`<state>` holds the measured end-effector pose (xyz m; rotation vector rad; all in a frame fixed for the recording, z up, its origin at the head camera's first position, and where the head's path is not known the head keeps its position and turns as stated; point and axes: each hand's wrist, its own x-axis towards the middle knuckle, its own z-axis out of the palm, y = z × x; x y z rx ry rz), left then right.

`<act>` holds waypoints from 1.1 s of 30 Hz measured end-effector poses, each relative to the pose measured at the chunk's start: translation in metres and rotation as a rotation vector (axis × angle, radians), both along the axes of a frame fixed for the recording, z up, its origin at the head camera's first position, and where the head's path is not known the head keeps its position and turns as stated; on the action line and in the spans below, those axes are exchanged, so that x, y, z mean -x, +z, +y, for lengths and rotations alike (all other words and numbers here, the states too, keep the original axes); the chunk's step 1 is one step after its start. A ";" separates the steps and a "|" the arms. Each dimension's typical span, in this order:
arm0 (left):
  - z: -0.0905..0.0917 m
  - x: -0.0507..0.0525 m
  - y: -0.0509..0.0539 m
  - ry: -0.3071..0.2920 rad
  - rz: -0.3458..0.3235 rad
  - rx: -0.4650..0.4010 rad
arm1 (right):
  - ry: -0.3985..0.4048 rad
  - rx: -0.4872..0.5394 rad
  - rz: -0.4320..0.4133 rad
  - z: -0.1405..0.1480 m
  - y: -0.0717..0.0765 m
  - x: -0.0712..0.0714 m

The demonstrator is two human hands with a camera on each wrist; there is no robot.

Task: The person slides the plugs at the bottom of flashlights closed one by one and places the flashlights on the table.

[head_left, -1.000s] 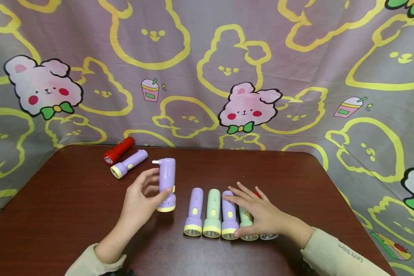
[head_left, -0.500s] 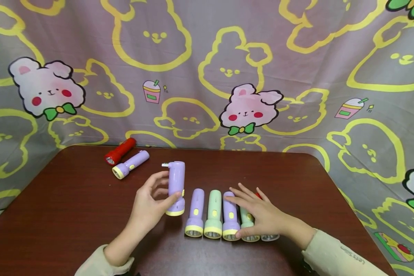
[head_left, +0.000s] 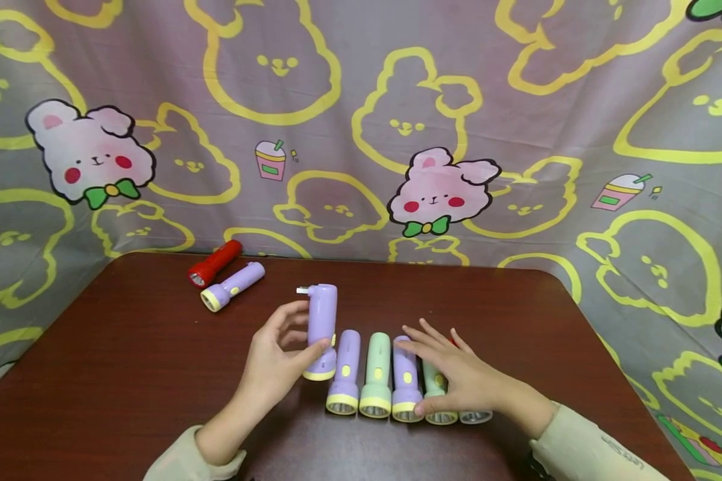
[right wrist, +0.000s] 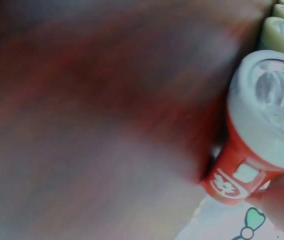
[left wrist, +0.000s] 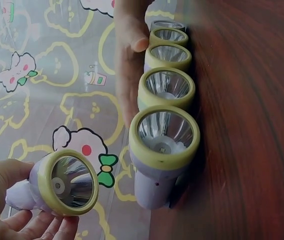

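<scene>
My left hand [head_left: 277,361] grips a purple flashlight [head_left: 322,321] upright, its yellow-rimmed head down and a small plug sticking out near its top. Just right of it is a row of flashlights: purple [head_left: 347,374], green [head_left: 378,374], purple [head_left: 406,374], green [head_left: 435,382], then a red one [right wrist: 232,165] with a white head. Over the row's right end my right hand [head_left: 463,377] lies with fingers spread, covering part of the last ones. In the left wrist view the held flashlight's lens [left wrist: 72,182] faces the camera, apart from the row.
A red flashlight [head_left: 215,263] and another purple one [head_left: 233,287] lie side by side at the back left of the brown table [head_left: 126,347]. Behind the table hangs a grey curtain [head_left: 337,153] with cartoon prints.
My left hand has carried the purple flashlight to the right, close to the row's left end. My right hand remains over the right end. The view has shifted slightly.
</scene>
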<state>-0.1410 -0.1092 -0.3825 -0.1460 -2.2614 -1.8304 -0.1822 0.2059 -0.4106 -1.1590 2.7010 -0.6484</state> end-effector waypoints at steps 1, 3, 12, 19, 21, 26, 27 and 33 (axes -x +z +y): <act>0.001 0.000 0.000 -0.002 0.003 0.000 | 0.003 0.011 0.001 0.000 0.001 0.000; 0.002 0.000 -0.001 -0.004 0.005 -0.004 | 0.016 0.039 0.009 -0.001 0.003 0.001; 0.008 -0.002 -0.002 -0.032 -0.034 -0.036 | 0.056 0.174 -0.030 -0.012 0.019 0.009; 0.012 -0.003 -0.003 -0.055 -0.033 -0.048 | 0.036 0.225 -0.058 -0.028 0.033 0.014; 0.014 -0.004 -0.003 -0.060 -0.032 -0.048 | 0.036 0.242 -0.049 -0.034 0.036 0.016; 0.017 -0.004 -0.004 -0.060 -0.019 -0.036 | 0.042 0.303 -0.046 -0.047 0.042 0.020; 0.017 -0.004 -0.004 -0.063 -0.019 -0.036 | 0.044 0.318 -0.047 -0.050 0.044 0.020; 0.021 -0.005 -0.004 -0.085 -0.033 -0.050 | 0.047 0.413 -0.054 -0.065 0.050 0.022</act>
